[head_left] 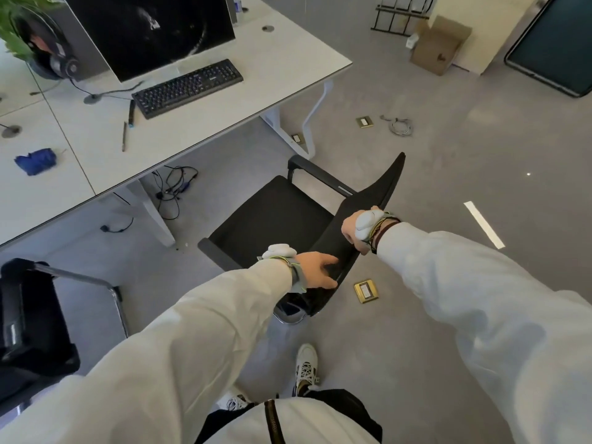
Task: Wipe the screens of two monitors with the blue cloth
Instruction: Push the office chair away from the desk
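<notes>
The blue cloth [36,161] lies crumpled on the white desk [198,110] at the left, far from both hands. One dark monitor [153,30] stands on the desk behind a black keyboard [189,88]; a second monitor is not visible on the desk. A black office chair [282,219] stands in front of the desk, its backrest toward me. My left hand [317,270] grips the lower edge of the backrest. My right hand [355,230] grips the backrest's edge higher up, fingers curled over it.
Headphones [57,59] and a plant sit at the desk's back left. Two pens [128,123] lie by the keyboard. Another black chair [35,331] is at my left. Brass floor sockets [366,291], cables, a cardboard box [439,46] and a large dark screen [557,43] occupy the floor.
</notes>
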